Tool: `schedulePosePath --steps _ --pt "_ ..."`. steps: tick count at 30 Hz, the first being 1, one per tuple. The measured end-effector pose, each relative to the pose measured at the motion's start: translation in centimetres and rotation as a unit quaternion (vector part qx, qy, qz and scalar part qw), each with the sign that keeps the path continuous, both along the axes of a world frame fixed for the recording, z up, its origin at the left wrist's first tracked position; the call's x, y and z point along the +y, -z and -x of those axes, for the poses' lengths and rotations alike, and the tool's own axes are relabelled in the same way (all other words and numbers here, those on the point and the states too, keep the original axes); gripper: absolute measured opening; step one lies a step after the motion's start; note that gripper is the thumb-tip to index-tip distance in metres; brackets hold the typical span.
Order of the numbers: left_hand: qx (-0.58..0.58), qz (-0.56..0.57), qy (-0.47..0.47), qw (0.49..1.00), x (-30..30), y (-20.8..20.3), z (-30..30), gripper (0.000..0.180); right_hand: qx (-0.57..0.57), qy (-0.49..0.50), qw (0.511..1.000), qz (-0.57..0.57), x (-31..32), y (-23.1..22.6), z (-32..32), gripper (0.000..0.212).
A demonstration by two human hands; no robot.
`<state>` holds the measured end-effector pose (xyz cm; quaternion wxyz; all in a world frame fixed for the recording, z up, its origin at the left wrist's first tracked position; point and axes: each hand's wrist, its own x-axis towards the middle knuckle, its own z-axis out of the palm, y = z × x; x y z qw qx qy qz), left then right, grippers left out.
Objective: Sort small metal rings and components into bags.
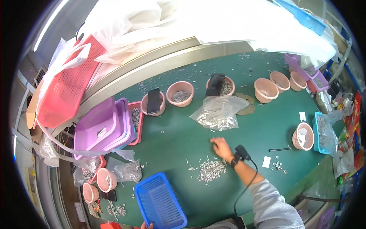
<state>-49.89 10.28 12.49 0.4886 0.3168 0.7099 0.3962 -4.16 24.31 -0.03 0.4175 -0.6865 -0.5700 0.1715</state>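
At the lower edge my left hand (pixel 147 226) grips the near left rim of a blue plastic basket (pixel 142 198), which is slightly tilted and has no parts visible inside. My right hand (pixel 222 149) is over the green table with its fingers curled together; whatever they hold, if anything, is hidden. Just below it lies a loose pile of small silver metal pins (pixel 212 170), a few strewn to its left. Beyond the hand sits a clear plastic bag (pixel 219 110) of similar metal parts. A dark wristband with a small cabled device (pixel 242 152) is on my right wrist.
Pink bowls with small parts, such as this bowl (pixel 180 94), line the far side; phones (pixel 154 100) rest on two. Purple trays (pixel 97 129) are stacked at left. A pen (pixel 279 150), white paper (pixel 266 162), nuts (pixel 279 166) and a turquoise bin (pixel 317 133) are at right.
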Motion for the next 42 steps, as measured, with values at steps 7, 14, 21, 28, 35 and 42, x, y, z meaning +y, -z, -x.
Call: schedulePosePath --steps 7,14,21,28,35,42 --pt "0.022 0.009 -0.010 1.000 -0.9 -1.1 0.3 0.030 -0.118 0.039 0.990 0.062 4.7 2.9 -2.0 0.029" --pt "0.058 0.006 -0.071 0.996 -0.5 -1.3 -0.5 0.029 0.039 -0.147 0.987 0.060 -3.4 2.1 3.7 0.008" --pt "0.011 -0.012 -0.031 0.999 0.5 0.0 0.8 0.026 0.026 0.029 0.999 -0.019 -6.2 -0.6 2.8 0.016" --pt "0.016 -0.041 0.082 0.996 2.6 1.3 0.1 0.029 0.013 0.015 0.997 0.077 -9.2 1.4 1.9 0.025" --pt "0.055 -0.186 0.243 0.951 3.5 -1.0 -8.6 0.029 0.634 -0.047 0.750 0.180 -20.6 -10.4 12.0 0.080" --pt "-0.135 -0.153 0.653 0.729 -2.6 -2.6 -17.3 0.043 0.723 0.346 0.591 -0.093 -36.6 -8.4 12.1 0.028"
